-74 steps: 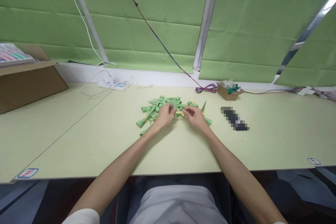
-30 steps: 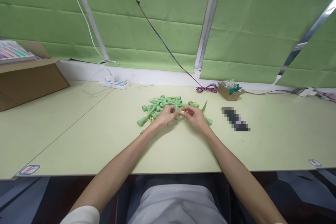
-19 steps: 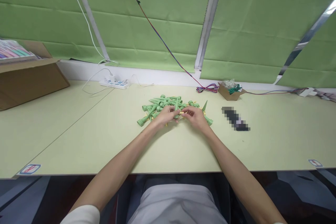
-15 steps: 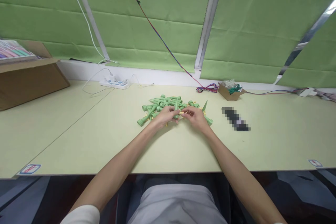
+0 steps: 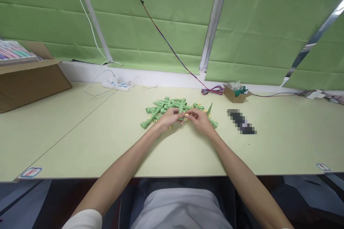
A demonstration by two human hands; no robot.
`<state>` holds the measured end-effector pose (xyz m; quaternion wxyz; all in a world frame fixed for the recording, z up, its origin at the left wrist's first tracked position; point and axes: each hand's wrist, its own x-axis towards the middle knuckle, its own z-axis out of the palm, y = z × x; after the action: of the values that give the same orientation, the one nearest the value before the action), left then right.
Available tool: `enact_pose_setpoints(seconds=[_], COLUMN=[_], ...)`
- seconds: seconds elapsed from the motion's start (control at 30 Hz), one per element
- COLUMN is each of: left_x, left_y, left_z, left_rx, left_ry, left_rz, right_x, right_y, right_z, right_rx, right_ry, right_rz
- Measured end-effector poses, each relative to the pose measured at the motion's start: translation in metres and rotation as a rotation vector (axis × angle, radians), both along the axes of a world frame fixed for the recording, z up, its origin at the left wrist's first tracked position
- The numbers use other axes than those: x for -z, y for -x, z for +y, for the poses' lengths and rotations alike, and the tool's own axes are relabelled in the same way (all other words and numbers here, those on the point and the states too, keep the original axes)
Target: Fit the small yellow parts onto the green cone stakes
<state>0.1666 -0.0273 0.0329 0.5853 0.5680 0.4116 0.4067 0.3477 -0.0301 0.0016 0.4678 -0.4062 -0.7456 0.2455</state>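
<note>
My left hand [image 5: 172, 117] is closed around a green plastic plant watering spike [image 5: 181, 107], its point upward. Close on the right, my right hand [image 5: 198, 118] pinches a small yellow piece [image 5: 186, 115] against the side of that spike. Whether the piece sits in the spike or only touches it I cannot tell. Behind and around both hands lies a loose pile of green watering spikes [image 5: 153, 114], with small yellow pieces among them. One more spike [image 5: 210, 108] points up just beyond my right hand.
A blurred-out dark object [image 5: 241, 121] lies right of the pile. Behind it stand a small open cardboard box [image 5: 234, 97] with plastic wrap and a coiled red-blue cable [image 5: 212, 90]. A power strip [image 5: 118, 85] and a large carton [image 5: 32, 86] are at left.
Both hands stay almost in the same place. The yellow piece shows slightly less between my fingers and the spike than before.
</note>
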Motion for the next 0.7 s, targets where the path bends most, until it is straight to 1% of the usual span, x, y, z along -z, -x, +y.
enact_pose_setpoints(seconds=[0.37,0.7], left_x=[-0.0038,-0.0059], left_y=[-0.0014,-0.0031], left_z=[-0.0051,-0.0064], left_rx=[0.013,0.006], left_ry=[-0.032,-0.019], left_rz=[0.002,-0.008], right_x=[-0.0014,-0.0030], right_y=[0.0008,0.0007], right_z=[-0.0015,-0.0022], right_rx=[-0.010,0.018], right_ry=[0.029,-0.003], right_rz=[-0.046,-0.116])
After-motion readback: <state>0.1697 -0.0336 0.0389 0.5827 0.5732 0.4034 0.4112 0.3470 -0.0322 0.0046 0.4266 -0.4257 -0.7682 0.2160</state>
